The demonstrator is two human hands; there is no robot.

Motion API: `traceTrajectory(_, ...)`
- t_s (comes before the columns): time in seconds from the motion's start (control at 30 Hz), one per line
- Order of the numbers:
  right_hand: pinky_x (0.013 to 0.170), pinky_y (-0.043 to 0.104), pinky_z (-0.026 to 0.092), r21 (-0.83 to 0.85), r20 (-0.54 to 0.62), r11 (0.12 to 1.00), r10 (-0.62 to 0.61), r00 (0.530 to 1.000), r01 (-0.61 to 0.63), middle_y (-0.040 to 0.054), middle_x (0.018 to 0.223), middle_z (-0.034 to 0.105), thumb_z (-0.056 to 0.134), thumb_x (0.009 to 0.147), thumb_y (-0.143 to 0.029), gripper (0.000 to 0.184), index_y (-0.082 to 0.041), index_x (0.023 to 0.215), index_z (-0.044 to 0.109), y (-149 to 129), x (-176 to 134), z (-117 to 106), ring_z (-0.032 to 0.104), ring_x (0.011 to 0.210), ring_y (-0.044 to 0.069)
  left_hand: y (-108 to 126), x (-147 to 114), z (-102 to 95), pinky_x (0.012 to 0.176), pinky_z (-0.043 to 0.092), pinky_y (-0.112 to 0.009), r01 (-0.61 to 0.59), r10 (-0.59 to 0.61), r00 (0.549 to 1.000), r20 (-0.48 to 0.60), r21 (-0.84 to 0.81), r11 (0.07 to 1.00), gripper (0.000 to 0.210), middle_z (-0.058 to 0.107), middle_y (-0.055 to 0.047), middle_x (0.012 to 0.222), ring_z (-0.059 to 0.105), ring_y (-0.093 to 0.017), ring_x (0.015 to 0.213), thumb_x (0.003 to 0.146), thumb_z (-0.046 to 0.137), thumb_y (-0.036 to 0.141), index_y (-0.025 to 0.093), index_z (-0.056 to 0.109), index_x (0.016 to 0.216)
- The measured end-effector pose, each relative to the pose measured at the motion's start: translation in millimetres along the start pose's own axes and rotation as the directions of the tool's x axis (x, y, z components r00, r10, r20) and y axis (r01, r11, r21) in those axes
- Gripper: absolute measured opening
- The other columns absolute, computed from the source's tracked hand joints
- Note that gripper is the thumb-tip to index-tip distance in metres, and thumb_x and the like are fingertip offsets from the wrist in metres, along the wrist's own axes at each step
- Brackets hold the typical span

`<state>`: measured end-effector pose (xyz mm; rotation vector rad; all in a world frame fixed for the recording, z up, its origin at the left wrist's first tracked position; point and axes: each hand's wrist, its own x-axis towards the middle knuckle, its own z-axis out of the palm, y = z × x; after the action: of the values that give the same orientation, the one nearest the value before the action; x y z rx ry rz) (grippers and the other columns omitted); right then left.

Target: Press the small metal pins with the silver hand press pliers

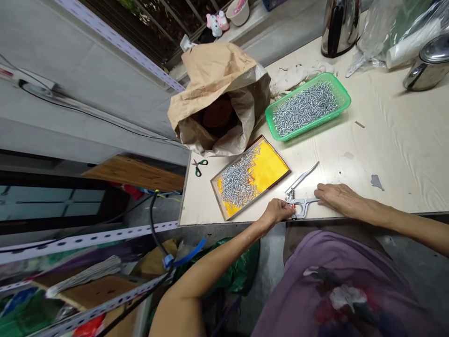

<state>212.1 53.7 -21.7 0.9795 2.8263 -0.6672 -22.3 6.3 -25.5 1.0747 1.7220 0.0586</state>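
Observation:
A pair of silver snap-fastener pliers [304, 202] lies at the table's front edge, its upper lever raised and a spring by its jaw. At the jaw end, the fingertips of my left hand [278, 211] are pinched together beside a small red part; what they hold is too small to make out. My right hand [337, 196] has its fingers closed at the end of the lower handle. Left of the pliers is a shallow tray [270, 164] with a yellow bottom, partly covered by small silver metal pieces [238, 182].
A green plastic basket [342, 98] full of similar metal pieces stands behind the tray. An open brown paper bag [220, 65] is at the back left, with green-handled scissors [199, 167] nearby. A kettle [340, 28], a metal mug [430, 65] and plastic bags [382, 37] are far right.

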Motion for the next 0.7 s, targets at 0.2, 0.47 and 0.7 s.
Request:
traceTrajectory(0.2,0.089,0.046,0.043,-0.105,-0.23,0.993,-0.072,0.971,0.049,0.0201,0.135,0.051,0.064,0.082,-0.048,0.057,-0.017,0.128,0.05,16.5,3.8,3.1,0.048,0.121,0.035,-1.2,-5.1,-0.4,0.049,0.023,-0.021,-0.016,0.016,1.0,0.002,-0.02,1.0,0.033,0.04,0.005,0.048,0.033,-0.007,0.049,0.062,0.067,0.045,0.014,0.059,0.056)
traceTrajectory(0.47,0.094,0.049,0.037,-0.185,-0.208,0.983,-0.06,0.976,0.021,0.0202,0.132,0.054,0.067,0.066,-0.068,0.098,-0.013,0.142,0.038,33.9,26.0,1.1,0.046,0.12,0.037,-1.1,-5.9,0.5,0.049,0.021,-0.022,-0.008,0.009,1.0,0.014,-0.055,0.998,0.036,0.039,0.006,0.048,0.032,-0.006,0.049,0.061,0.069,0.048,0.013,0.058,0.055)
traceTrajectory(0.7,0.083,0.042,0.038,-0.199,-0.174,0.98,-0.036,0.984,0.0,0.0153,0.11,0.061,0.072,0.065,-0.062,0.073,-0.015,0.118,0.055,26.0,27.8,-6.3,0.05,0.101,0.032,0.1,-7.4,2.6,0.047,0.02,-0.022,0.028,-0.026,0.999,0.019,-0.103,0.994,0.038,0.04,0.006,0.047,0.031,-0.005,0.046,0.058,0.069,0.05,0.014,0.057,0.057)
